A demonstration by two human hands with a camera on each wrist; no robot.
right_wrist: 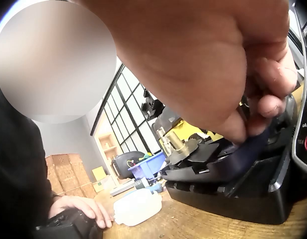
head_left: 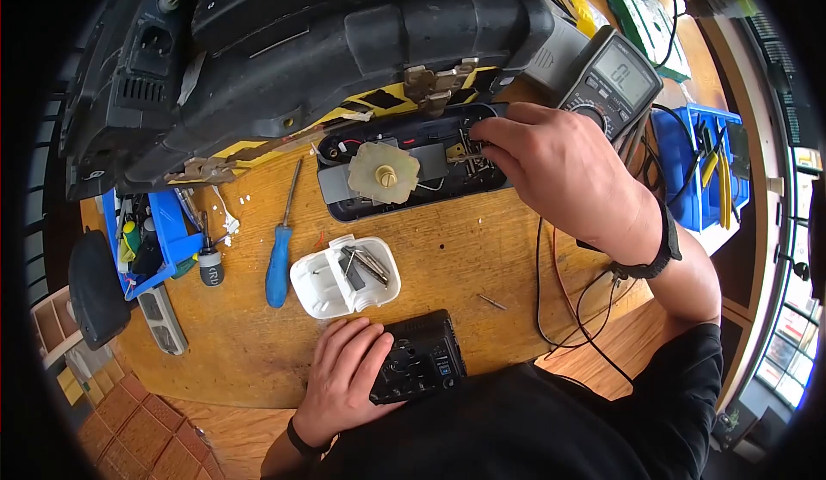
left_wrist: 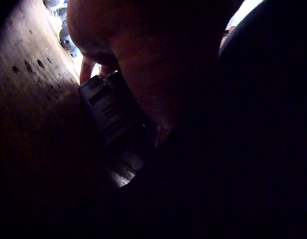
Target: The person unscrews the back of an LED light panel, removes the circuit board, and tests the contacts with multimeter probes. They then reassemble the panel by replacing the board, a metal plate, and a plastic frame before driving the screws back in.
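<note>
My right hand (head_left: 568, 162) reaches into the right end of a long black tray (head_left: 379, 211), fingers curled down among several small screws (head_left: 476, 167). Its fingertips are close together; whether they pinch anything, I cannot tell. In the same tray lies a flat tan plate (head_left: 366, 170) with a brass slotted knob (head_left: 386, 176) on it. At the near table edge my left hand (head_left: 344, 372) holds a black plastic device (head_left: 419, 355), fingers over its left end. The dark left wrist view shows that device (left_wrist: 111, 112) between fingers and thumb.
A white divided box (head_left: 311, 286) with metal bits stands near my left hand, beside a blue-handled screwdriver (head_left: 277, 265). One thin metal pin (head_left: 492, 302) lies on the wood. Behind the tray looms a large black case (head_left: 361, 46). A multimeter (head_left: 624, 67), cables and a blue bin (head_left: 707, 213) are right.
</note>
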